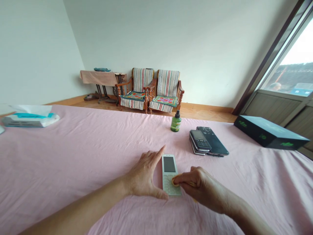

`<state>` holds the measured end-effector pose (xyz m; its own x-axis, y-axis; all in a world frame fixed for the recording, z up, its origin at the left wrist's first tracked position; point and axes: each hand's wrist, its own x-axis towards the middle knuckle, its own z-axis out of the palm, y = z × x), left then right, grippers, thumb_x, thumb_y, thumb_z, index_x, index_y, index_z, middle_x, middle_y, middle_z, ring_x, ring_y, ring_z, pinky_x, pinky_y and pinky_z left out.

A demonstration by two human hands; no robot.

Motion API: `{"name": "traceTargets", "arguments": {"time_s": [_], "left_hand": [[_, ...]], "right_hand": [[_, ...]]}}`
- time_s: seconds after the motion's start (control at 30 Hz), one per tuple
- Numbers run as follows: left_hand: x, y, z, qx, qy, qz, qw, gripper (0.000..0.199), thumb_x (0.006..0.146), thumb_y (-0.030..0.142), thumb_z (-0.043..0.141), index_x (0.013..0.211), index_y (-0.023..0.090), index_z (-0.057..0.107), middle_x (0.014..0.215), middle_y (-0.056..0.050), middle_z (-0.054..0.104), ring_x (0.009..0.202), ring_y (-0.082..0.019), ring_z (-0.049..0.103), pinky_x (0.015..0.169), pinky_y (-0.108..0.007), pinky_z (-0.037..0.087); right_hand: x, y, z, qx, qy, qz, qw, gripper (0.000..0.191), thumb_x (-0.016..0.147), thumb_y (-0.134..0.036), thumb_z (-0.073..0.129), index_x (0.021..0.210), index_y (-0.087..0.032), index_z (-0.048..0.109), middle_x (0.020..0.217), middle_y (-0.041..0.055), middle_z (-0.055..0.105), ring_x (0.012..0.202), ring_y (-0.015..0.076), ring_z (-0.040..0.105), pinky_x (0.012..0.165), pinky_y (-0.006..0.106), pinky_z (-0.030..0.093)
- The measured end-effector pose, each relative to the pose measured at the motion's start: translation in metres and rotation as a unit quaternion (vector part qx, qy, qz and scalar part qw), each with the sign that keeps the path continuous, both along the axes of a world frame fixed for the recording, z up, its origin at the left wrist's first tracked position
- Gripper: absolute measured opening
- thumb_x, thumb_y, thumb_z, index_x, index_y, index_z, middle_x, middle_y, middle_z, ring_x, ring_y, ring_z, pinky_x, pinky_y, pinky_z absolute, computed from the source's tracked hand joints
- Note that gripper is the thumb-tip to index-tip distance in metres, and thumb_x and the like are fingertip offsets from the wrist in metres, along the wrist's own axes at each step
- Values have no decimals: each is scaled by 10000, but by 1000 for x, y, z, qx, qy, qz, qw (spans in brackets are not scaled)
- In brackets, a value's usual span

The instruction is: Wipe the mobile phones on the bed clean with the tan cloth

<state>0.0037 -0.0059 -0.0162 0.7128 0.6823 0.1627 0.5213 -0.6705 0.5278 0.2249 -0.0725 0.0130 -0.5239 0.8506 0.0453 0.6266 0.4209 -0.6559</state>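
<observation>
A white keypad phone point(169, 164) lies face up on the pink cloth, screen end away from me. My left hand point(146, 173) is spread along its left side. The thumb reaches the phone's lower left corner and the index finger points past its top edge. Fingers of my right hand point(200, 182) are bunched around a small yellow cloth point(174, 182), pressed onto the keypad. Most of the cloth is hidden under the hand, and part of the keypad is covered.
A green pump bottle point(175, 122) stands beyond the phone. To its right are stacked keypad phones point(201, 139) and a dark flat device point(214, 140). A black box point(269, 132) sits far right, a tissue pack point(31, 119) far left. Two wooden chairs point(167, 83) stand behind.
</observation>
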Motion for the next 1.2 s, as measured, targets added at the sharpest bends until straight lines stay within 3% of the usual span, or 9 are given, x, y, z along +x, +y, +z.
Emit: {"name": "traceTargets", "arguments": {"time_s": [0.2, 0.4, 0.53, 0.67, 0.87, 1.2], "left_hand": [[1, 0, 1, 1, 6, 1, 1000, 1334, 503, 679, 756, 1481, 230, -33, 1435, -188, 338, 1290, -401, 317, 1055, -610, 183], [0, 0, 1, -3, 9, 1, 1000, 1326, 514, 681, 748, 1482, 222, -33, 1441, -185, 330, 1297, -404, 305, 1058, -616, 172], [0, -1, 1, 1, 3, 4, 1000, 1326, 506, 684, 752, 1481, 245, -33, 1442, -176, 334, 1294, -404, 312, 1056, -607, 182], [1, -1, 1, 4, 4, 5, 1000, 1322, 507, 689, 748, 1483, 244, -25, 1436, -177, 340, 1287, -406, 319, 1051, -610, 191], [1, -1, 3, -5, 12, 5, 1000, 1324, 506, 668, 757, 1482, 222, -17, 1434, -190, 339, 1296, -399, 311, 1058, -616, 176], [1, -1, 3, -7, 12, 5, 1000, 1332, 503, 669, 760, 1481, 219, -24, 1432, -189, 341, 1294, -397, 311, 1062, -611, 170]], "right_hand": [[1, -3, 6, -33, -1, 38, 999, 256, 763, -33, 424, 699, -174, 629, 566, -68, 365, 515, 61, 286, 498, 191, 254], [-2, -2, 2, 9, -10, -5, 1000, 288, 776, -44, 414, 758, -180, 667, 579, -54, 478, 526, 67, 372, 515, 198, 271], [0, -4, 2, 1, -24, 21, 1000, 294, 747, -32, 424, 727, -182, 676, 558, -56, 501, 518, 69, 365, 523, 193, 290], [-1, -3, 0, -6, -15, -4, 1000, 323, 756, -45, 432, 810, -193, 714, 604, -42, 578, 517, 72, 418, 510, 187, 305], [-1, -3, 3, -5, -15, 14, 1000, 305, 763, -40, 426, 736, -178, 696, 560, -45, 539, 511, 73, 376, 495, 196, 276], [-5, -5, -4, 0, -4, 16, 1000, 299, 796, -54, 434, 794, -197, 696, 622, -50, 594, 533, 73, 405, 544, 193, 315]]}}
